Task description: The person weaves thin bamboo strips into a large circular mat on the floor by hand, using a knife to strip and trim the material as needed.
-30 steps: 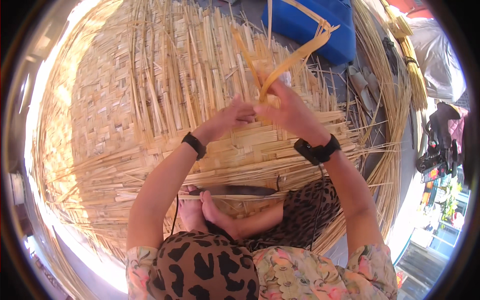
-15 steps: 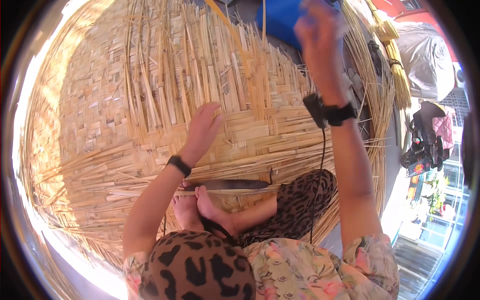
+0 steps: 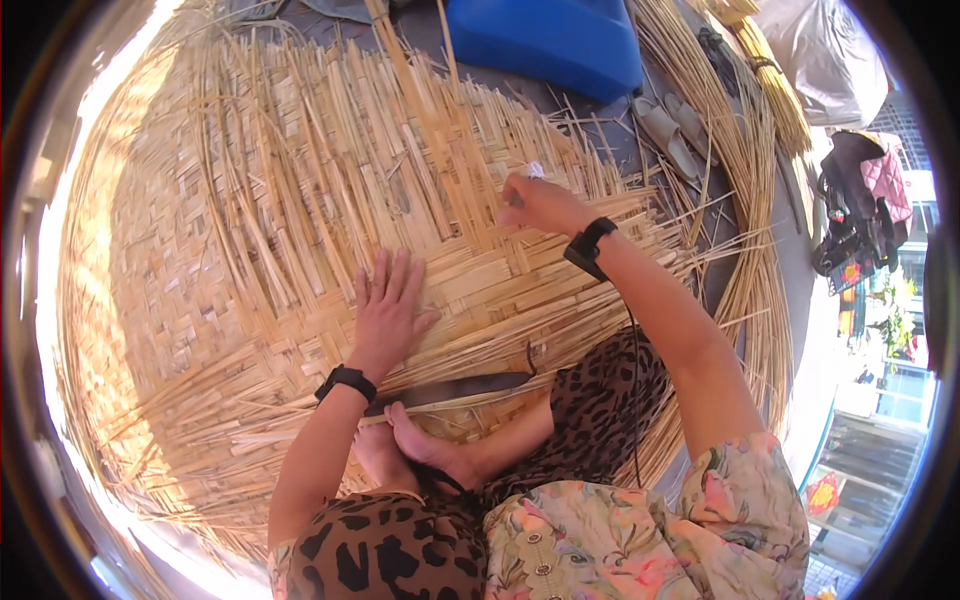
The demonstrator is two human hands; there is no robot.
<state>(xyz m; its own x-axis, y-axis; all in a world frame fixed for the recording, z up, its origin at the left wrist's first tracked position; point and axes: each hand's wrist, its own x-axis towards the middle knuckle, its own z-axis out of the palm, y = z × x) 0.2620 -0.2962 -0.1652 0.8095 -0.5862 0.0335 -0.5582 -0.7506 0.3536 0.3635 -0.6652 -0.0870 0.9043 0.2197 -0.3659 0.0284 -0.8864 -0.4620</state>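
Observation:
A large woven mat (image 3: 190, 260) of split pale straw or cane strips spreads in front of me. My left hand (image 3: 388, 312) lies flat on its weave, fingers stretched out, holding nothing. Farther right, my right hand (image 3: 545, 207) is closed low over the mat, beside the long loose strips (image 3: 465, 190) that stand out of the weave. What its curled fingers grip, if anything, is hidden. A small white patch (image 3: 535, 170) shows at its knuckles. Between my left hand and my bare feet (image 3: 430, 440) lies a long dark flat blade-like tool (image 3: 460, 388).
A blue plastic container (image 3: 545, 45) stands beyond the mat's far edge. Slippers (image 3: 668, 135) lie on the grey floor to the right, by long bundles of straw (image 3: 755, 240). A tied yellow bundle (image 3: 775, 85) and a grey covered heap (image 3: 830, 60) are farther off.
My right hand has come down from its raised place near the blue container to the mat and closed. My left hand, lifted before, now rests flat on the weave.

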